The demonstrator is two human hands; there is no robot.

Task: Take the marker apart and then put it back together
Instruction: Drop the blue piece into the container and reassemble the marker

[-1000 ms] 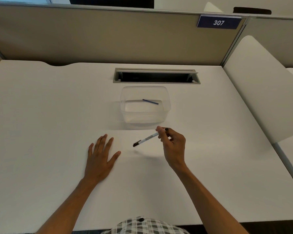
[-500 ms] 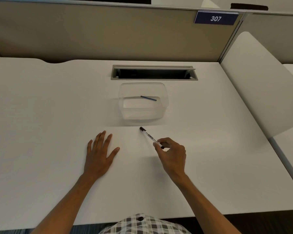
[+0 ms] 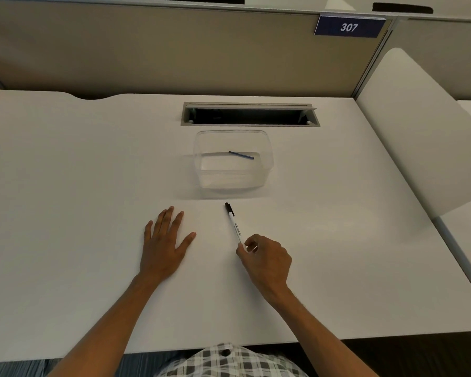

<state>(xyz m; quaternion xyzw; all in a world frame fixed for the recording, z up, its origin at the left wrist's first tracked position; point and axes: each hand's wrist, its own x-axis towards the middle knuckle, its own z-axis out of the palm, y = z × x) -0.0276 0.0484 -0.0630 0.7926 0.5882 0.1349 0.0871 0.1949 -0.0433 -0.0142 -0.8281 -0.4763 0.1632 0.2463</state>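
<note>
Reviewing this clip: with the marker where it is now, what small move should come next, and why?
Probably bring the left hand over to grip the black cap end of the marker. The right hand pinches only the near end, the marker looks whole with its cap on, and the left hand lies flat on the desk, free. Pulling it apart likely needs both hands.
</note>
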